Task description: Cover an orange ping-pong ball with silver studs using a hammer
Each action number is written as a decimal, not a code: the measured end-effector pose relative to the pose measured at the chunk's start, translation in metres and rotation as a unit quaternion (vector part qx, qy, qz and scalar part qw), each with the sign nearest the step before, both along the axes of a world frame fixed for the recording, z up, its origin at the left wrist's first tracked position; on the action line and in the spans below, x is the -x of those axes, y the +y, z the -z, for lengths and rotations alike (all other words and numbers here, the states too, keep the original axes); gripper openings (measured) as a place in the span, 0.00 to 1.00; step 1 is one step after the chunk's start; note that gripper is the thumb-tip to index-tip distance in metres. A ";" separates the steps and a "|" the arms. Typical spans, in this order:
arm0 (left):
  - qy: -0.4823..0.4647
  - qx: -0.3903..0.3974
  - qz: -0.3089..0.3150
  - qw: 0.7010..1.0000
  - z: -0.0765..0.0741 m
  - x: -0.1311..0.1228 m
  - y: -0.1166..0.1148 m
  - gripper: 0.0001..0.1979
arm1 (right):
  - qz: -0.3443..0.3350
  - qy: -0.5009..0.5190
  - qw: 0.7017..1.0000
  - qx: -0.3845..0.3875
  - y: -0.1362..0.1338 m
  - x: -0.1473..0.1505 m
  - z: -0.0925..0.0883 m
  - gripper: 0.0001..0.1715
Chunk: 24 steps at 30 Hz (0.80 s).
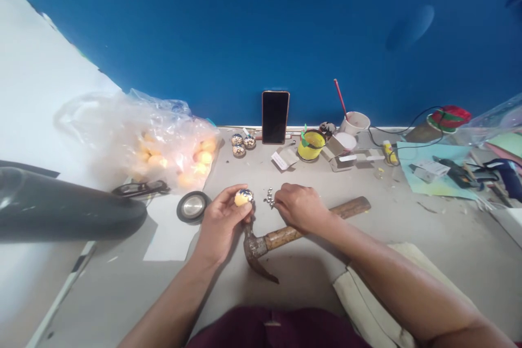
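Between the fingers of my left hand (222, 217) is a small yellow ball (243, 199), its upper part covered with shiny silver studs that look like thumbtacks. My right hand (302, 205) is closed, fingertips down at the table beside a small pile of silver tacks (269, 197). What its fingertips pinch, if anything, is hidden. A claw hammer (281, 237) with a wooden handle lies below both hands, its handle passing under my right wrist. Farther back, several finished-looking silver-studded balls (238, 149) sit together.
On the left are plastic bags of yellow balls (155, 160), a dark cylinder (69, 209) and a round black-rimmed object (193, 207). A phone (275, 117) leans on the blue wall. Near it stand a yellow cup (311, 147), small boxes (285, 159) and a white cup (355, 122).
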<state>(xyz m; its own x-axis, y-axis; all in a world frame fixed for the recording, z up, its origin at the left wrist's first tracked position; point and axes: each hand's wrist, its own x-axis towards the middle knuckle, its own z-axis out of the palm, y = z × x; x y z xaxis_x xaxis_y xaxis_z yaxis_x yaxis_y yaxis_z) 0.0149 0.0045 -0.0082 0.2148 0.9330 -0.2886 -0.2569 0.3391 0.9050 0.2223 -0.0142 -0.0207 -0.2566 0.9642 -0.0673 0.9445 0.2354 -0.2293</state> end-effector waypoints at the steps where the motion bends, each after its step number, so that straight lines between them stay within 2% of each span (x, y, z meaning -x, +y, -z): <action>1: -0.002 0.002 0.002 1.000 0.000 0.000 0.000 0.22 | 0.002 0.018 1.000 -0.007 0.000 0.000 0.000 0.11; 4: -0.006 0.009 0.002 1.000 -0.002 0.000 -0.001 0.23 | 0.020 0.100 0.995 -0.015 -0.001 0.000 -0.001 0.07; 8: -0.018 0.012 0.008 1.000 -0.005 -0.001 -0.003 0.24 | 0.021 0.194 0.981 -0.023 0.000 0.000 0.001 0.09; 13: -0.016 0.003 0.024 1.000 -0.001 0.000 -0.004 0.24 | 0.011 0.219 0.976 -0.012 0.001 -0.002 0.009 0.10; 19: 0.078 -0.045 0.018 0.996 -0.005 0.001 -0.005 0.25 | 0.017 0.242 0.970 0.017 0.002 -0.002 0.007 0.09; 21: 0.104 -0.058 0.025 0.993 -0.009 0.000 -0.007 0.26 | 0.038 0.298 0.952 0.060 0.002 -0.002 0.003 0.06; 23: 0.123 -0.062 0.036 0.990 -0.012 -0.001 -0.008 0.27 | 0.067 0.369 0.920 0.114 0.002 -0.003 -0.001 0.03; 24: 0.129 -0.063 0.038 0.989 -0.013 -0.001 -0.008 0.27 | 0.081 0.404 0.901 0.137 0.002 -0.003 -0.002 0.04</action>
<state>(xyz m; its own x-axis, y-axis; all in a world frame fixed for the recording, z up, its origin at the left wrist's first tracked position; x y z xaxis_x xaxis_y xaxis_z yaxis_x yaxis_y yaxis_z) 0.0158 -0.0037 0.0044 0.2201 0.9490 -0.2257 0.0102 0.2291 0.9734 0.2255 -0.0119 -0.0188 -0.1867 0.9690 -0.1619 0.4591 -0.0596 -0.8864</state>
